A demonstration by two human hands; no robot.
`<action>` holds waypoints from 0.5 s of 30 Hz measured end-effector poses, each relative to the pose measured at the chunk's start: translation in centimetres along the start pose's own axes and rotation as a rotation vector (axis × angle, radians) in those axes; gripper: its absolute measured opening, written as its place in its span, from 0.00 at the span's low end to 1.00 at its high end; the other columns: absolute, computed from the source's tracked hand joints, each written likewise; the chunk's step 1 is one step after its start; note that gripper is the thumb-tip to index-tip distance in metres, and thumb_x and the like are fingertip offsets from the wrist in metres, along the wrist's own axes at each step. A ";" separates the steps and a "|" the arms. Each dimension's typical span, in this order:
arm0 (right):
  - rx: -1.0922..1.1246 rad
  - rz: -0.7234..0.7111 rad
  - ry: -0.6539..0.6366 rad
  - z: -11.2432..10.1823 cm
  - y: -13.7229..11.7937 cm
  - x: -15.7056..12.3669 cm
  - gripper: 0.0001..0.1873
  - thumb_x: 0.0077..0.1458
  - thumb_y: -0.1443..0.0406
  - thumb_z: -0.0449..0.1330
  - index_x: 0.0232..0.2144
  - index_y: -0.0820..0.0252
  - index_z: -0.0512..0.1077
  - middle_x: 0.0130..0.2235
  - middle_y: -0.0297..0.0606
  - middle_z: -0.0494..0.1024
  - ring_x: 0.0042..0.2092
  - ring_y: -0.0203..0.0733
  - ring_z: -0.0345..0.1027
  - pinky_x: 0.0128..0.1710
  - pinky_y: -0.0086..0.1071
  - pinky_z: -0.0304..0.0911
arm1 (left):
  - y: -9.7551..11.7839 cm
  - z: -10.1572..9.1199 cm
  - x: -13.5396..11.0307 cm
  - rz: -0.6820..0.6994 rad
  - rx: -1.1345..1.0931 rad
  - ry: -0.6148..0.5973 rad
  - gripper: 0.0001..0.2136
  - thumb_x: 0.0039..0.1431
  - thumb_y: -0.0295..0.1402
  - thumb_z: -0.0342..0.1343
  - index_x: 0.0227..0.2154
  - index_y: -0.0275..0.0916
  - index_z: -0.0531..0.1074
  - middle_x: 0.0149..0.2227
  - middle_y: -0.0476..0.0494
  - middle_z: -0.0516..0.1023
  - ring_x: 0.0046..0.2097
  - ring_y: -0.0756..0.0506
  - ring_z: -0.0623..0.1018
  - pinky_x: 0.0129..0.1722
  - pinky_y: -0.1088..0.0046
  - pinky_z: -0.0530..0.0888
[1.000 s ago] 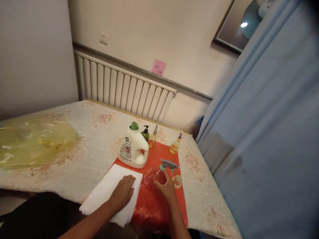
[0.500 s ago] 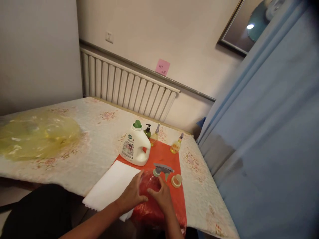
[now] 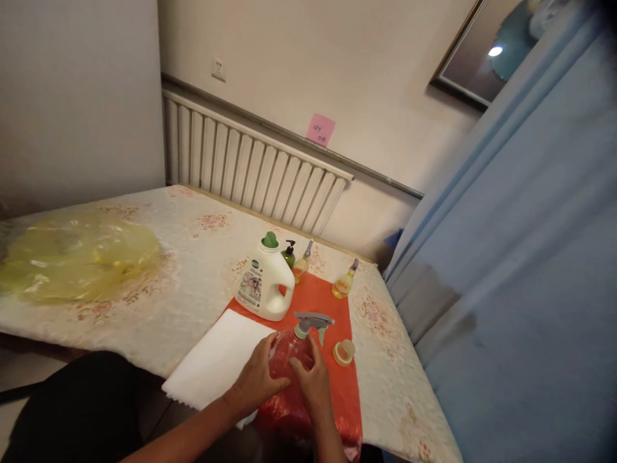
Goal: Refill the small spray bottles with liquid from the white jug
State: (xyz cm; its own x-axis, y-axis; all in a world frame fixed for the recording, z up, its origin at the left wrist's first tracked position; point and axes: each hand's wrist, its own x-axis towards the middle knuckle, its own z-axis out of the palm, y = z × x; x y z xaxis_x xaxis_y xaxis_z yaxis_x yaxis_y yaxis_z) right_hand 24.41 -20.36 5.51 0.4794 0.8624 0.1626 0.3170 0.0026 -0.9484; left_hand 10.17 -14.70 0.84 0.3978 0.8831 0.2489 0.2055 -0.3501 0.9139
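A clear spray bottle (image 3: pixel 292 357) with a grey trigger head (image 3: pixel 312 320) stands on a red plastic sheet (image 3: pixel 337 308) near the table's front edge. My left hand (image 3: pixel 258 381) is wrapped round the bottle's left side. My right hand (image 3: pixel 312 384) grips its right side and front. A white folded cloth (image 3: pixel 216 360) lies just left of my hands. A small beige cap (image 3: pixel 343 352) rests on the red sheet to the right of the bottle.
Behind stand a white detergent jug (image 3: pixel 264 284) with a green cap, a dark green pump bottle (image 3: pixel 289 254) and two small yellow bottles (image 3: pixel 343 281). A yellow plastic bag (image 3: pixel 72 254) lies far left. A blue curtain (image 3: pixel 520 257) hangs right; a radiator (image 3: pixel 250 167) lines the wall.
My left hand has left the white cloth and closed on the spray bottle beside my right hand. The bottle now stands more upright and nearer to me.
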 end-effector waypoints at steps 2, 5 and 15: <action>0.025 -0.009 0.062 0.3 -0.2 0.0 0.34 0.44 0.61 0.65 0.56 0.62 0.70 0.58 0.46 0.72 0.59 0.53 0.66 0.57 0.42 0.64 | 0.2 0.2 -0.2 -0.022 0.029 0.013 0.41 0.40 0.27 0.63 0.60 0.36 0.55 0.60 0.33 0.64 0.62 0.34 0.66 0.63 0.52 0.63; 0.034 -0.010 0.152 0.8 -0.7 -0.2 0.32 0.45 0.58 0.66 0.53 0.64 0.73 0.55 0.48 0.75 0.58 0.54 0.67 0.57 0.40 0.63 | 0.3 0.6 -0.7 -0.035 0.065 0.019 0.40 0.38 0.28 0.62 0.60 0.36 0.58 0.60 0.33 0.66 0.61 0.34 0.67 0.62 0.52 0.64; 0.014 0.009 0.205 1.6 -2.7 -0.5 0.16 0.55 0.54 0.58 0.37 0.60 0.74 0.37 0.38 0.80 0.39 0.45 0.72 0.41 0.32 0.63 | 0.3 0.8 -1.8 -0.044 0.059 -0.049 0.41 0.41 0.34 0.65 0.60 0.36 0.56 0.61 0.30 0.64 0.63 0.32 0.65 0.62 0.50 0.63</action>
State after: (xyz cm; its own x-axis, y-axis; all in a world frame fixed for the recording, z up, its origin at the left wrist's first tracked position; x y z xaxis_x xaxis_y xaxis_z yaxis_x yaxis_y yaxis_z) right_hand 22.01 -20.00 7.58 0.6389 0.7415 0.2051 0.3015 0.0039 -0.9535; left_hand 10.26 -16.65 0.36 0.4305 0.8820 0.1918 0.2754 -0.3307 0.9027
